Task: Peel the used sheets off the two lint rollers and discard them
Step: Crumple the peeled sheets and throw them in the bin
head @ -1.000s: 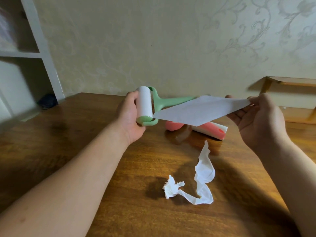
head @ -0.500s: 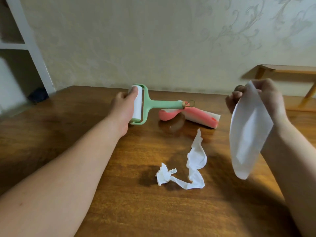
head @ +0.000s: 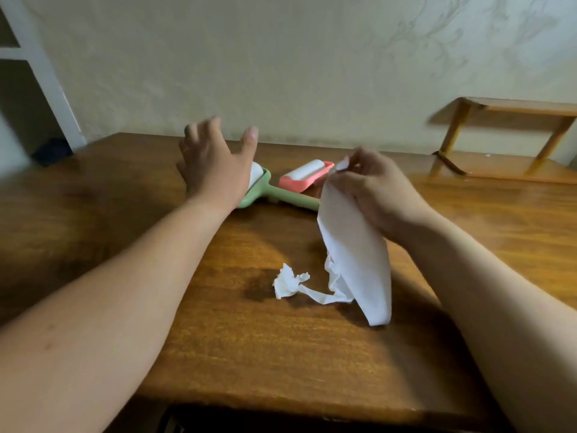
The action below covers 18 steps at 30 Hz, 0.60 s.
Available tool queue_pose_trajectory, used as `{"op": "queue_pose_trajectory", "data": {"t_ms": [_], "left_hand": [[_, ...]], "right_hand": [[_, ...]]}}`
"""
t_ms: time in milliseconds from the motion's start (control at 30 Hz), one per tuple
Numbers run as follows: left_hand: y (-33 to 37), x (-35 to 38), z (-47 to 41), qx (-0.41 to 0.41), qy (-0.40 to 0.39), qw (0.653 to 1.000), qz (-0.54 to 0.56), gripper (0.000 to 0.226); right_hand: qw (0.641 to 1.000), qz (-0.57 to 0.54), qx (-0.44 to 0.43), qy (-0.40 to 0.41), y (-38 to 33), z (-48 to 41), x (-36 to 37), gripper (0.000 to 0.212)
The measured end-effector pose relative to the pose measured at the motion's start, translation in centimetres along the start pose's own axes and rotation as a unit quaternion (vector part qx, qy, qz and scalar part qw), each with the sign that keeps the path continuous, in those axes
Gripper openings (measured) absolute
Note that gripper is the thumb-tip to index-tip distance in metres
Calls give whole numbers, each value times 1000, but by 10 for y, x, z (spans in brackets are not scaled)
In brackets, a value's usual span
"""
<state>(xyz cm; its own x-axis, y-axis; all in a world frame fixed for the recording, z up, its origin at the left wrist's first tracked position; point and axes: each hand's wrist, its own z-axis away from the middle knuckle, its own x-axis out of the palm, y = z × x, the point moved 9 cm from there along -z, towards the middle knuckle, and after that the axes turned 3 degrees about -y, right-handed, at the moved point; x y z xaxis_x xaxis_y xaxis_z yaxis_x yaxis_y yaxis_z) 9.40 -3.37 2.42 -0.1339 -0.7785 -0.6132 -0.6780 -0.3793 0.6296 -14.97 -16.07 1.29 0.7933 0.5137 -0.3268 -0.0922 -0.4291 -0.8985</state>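
My left hand [head: 215, 164] is released, fingers spread and straight, holding nothing. It hangs over the head of the green lint roller [head: 281, 193], and from here I cannot tell whether my palm touches it. The green lint roller lies flat on the counter [head: 281, 354], its white roll mostly hidden behind that hand and its handle running toward my right, where the end disappears behind the paper I hold.

My right hand [head: 371, 192] is grasping the peeled sheet [head: 356, 260], pinching its top corner between thumb and fingertips. The peeled sheet hangs down from that pinch in a long, loosely curled white panel, free of both rollers. Its lower end comes down close to the counter; I cannot tell whether it rests there.

The pink lint roller [head: 306, 178] lies on the counter just behind the green handle, white roll facing up, between my two hands.

Nearer to me lies a crumpled sheet [head: 288, 284], a small white wad with a twisted tail that runs to the right and passes behind the hanging paper.

A pale patterned wall stands behind the counter, with a white shelf unit [head: 46, 76] at the far left and a small wooden rack [head: 505, 107] at the far right.
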Motion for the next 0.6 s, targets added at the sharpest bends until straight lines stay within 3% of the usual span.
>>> {"op": "queue_pose_trajectory", "data": {"t_ms": [67,100,167,233,333,400,533,600], "left_hand": [[39,-24,14,101,42,990,94,57],[61,-25,23,144,-4,979,144,47],[97,-11,52,210,-183,940,195,39],[111,6,95,260,-326,898,143,56],[90,30,150,291,-428,856,17,92],[78,42,168,291,-432,854,-10,86],[79,49,167,294,-374,880,13,22],[82,52,161,283,-354,891,18,2]], "right_hand": [[995,102,-20,-12,-2,1,9,7],[990,136,-27,-17,-4,1,11,7],[979,195,-51,-24,-13,2,10,7],[967,243,-69,-34,-17,6,5,12],[953,296,-49,-40,0,27,-2,15],[958,282,-22,-41,17,44,-5,7],[956,290,-1,-46,28,59,-9,21],[955,290,20,-61,30,61,-7,22]]}}
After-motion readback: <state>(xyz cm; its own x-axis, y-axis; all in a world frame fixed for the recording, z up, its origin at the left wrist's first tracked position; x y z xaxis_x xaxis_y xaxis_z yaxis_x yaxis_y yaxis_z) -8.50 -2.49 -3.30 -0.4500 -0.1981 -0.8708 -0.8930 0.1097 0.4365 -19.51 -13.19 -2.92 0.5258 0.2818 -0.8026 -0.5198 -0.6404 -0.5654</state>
